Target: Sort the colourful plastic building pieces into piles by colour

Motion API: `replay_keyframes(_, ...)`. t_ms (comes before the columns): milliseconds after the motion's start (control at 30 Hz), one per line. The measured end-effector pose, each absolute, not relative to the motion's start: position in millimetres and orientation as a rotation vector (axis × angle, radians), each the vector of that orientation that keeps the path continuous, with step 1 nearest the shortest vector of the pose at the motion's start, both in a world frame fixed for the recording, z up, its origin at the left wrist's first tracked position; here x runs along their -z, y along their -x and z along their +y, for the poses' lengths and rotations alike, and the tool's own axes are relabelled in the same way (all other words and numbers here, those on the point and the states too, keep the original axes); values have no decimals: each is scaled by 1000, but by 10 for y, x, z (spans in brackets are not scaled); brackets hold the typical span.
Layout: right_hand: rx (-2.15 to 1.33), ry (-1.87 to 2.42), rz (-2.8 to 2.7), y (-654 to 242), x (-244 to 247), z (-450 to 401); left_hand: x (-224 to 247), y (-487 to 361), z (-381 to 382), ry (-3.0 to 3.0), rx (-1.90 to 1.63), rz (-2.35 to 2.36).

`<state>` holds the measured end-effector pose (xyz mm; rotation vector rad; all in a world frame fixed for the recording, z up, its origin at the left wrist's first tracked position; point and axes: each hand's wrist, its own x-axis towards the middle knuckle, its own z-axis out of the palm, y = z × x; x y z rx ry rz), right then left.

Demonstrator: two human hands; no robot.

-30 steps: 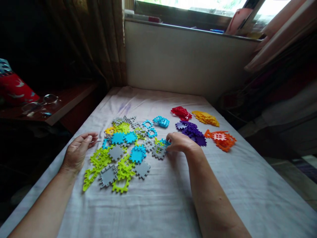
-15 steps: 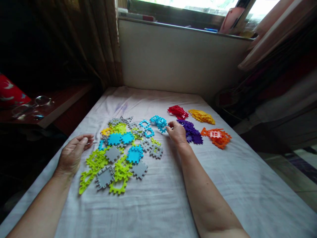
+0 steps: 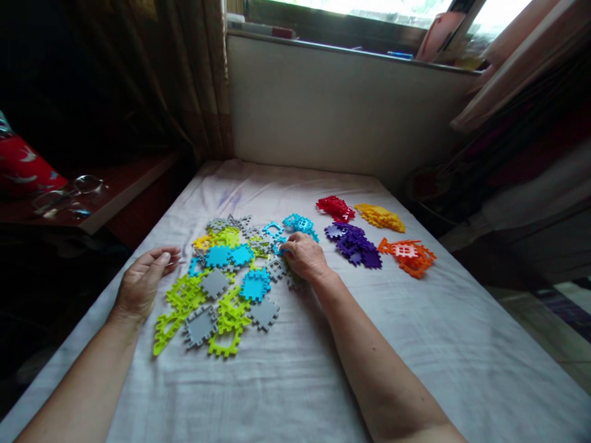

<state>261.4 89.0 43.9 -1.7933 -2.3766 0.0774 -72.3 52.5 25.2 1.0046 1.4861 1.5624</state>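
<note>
Blue tile (image 3: 280,247), under right hand (image 3: 305,257) fingers

A loose heap of pieces (image 3: 226,277) is lying left of centre on the sheet (image 3: 300,369), the left hand (image 3: 143,283) resting at its left edge, the right hand (image 3: 305,257) at its right, with four small sorted piles (image 3: 369,231) sitting right of centre.

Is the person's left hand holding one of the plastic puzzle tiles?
No. The left hand rests on the white sheet beside the mixed heap of grey, blue and lime plastic tiles, with nothing in its grip.
</note>
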Motion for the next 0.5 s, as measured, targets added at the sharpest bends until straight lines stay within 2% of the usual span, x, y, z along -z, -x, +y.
replay_keyframes(233, -24, 1686, -2342, -2685, -485, 919, -258, 715, 522, -1006, -1559, 1493)
replay_keyframes(500, 91, 2020, -1805, -2977, -500, 1022, -246, 714, 515, -1018, -1554, 1510)
